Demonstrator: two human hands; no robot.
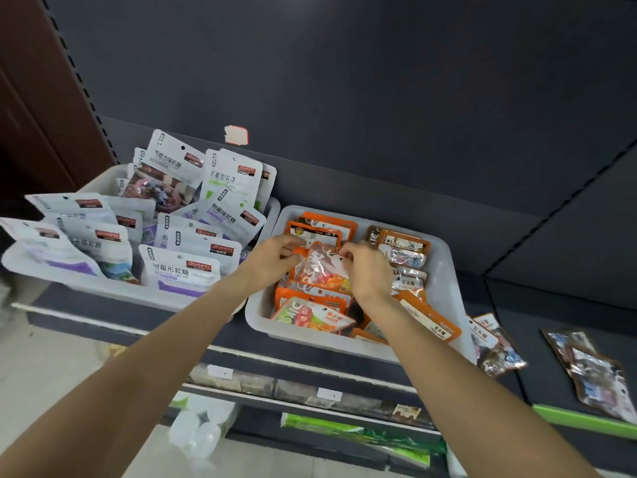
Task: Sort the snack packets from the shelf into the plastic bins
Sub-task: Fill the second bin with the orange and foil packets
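Both hands (275, 258) (363, 270) pinch orange pkt (322, 267); "SUGAR" pkt (312, 317) below.

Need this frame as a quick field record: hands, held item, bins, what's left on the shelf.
left hand: pinches the left edge of the orange packet
right hand: pinches the right edge of the same packet
orange packet: held over the right bin, clear window showing candy
right bin: orange and brown packets in rows
left bin: white and purple packets standing upright
loose packets: brown, lying on the shelf right of the right bin
shelf: dark
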